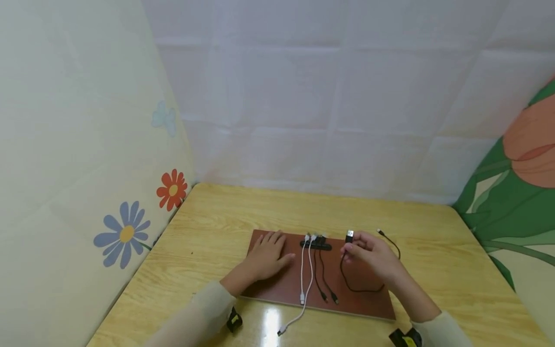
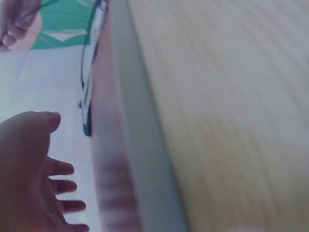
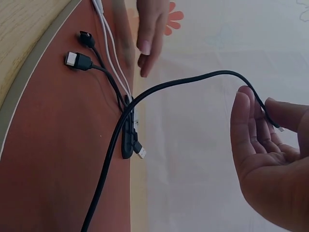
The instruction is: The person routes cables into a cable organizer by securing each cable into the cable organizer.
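Observation:
My right hand (image 1: 375, 253) pinches a black USB cable (image 1: 349, 237) near its plug, between thumb and fingers, above the right part of a red-brown board (image 1: 368, 304). The cable's slack loops down over the board, and its small other end lies on the table beyond. My left hand (image 1: 265, 258) is over the board's left part with fingers spread, holding nothing; whether it presses the surface I cannot tell. Between the hands, a black cable holder (image 3: 127, 145) sits at the board's back edge. White cables (image 1: 311, 270) and black cables (image 1: 322, 279) run from it toward me.
The board lies on a wood-grain table (image 1: 455, 270). One white cable's end (image 1: 282, 330) hangs past the board's front edge. A pale wall sheet (image 1: 303, 120) stands behind the table, with flower-printed panels at both sides.

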The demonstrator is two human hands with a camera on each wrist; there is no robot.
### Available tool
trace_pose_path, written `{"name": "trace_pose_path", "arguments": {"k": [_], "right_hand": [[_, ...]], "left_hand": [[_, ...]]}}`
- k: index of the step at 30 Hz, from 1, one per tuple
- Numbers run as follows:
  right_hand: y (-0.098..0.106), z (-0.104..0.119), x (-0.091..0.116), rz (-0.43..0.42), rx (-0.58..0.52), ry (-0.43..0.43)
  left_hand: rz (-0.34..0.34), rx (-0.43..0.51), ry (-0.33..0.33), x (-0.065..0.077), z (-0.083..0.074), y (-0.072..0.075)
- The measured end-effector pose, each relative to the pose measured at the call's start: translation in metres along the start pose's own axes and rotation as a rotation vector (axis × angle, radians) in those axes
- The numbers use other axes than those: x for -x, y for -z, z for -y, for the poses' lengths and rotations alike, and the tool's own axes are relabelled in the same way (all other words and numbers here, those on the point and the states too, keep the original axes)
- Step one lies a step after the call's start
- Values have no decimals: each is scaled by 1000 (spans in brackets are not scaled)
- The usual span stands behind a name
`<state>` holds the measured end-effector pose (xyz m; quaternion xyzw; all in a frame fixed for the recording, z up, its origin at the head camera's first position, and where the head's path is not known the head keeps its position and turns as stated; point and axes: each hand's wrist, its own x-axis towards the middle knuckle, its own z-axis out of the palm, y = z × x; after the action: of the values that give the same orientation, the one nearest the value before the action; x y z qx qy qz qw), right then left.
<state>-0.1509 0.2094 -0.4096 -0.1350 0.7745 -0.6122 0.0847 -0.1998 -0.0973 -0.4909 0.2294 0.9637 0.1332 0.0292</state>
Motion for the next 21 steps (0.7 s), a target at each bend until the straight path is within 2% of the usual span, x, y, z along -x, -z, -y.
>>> {"name": "trace_pose_path", "arguments": {"k": [3,6,8,10,12,14,17,21], "right_hand": [[0,-1,-3,5,0,-2],[0,-2,-6,2,2,-11],[0,-3,-7,3,1,-27],[1,-4,-9,0,4,-43],[2,-5,-12,-1,-2,-56],[3,-7,-16,2,-7,-61],[4,-10,-22,7,-6,-81],[4,-12,-29,30,10,-101]], "left_hand": [[-28,112,-77,-3,-13,6],[-34,252,-181,-5,-30,9],[-5,365,-247,-6,-42,8],[52,488,-278,-7,-55,7],[115,598,-273,-10,-67,5],[152,663,-233,-12,-79,2],[140,719,-168,-15,-93,-4],[102,870,-119,-17,-105,-10]]}}
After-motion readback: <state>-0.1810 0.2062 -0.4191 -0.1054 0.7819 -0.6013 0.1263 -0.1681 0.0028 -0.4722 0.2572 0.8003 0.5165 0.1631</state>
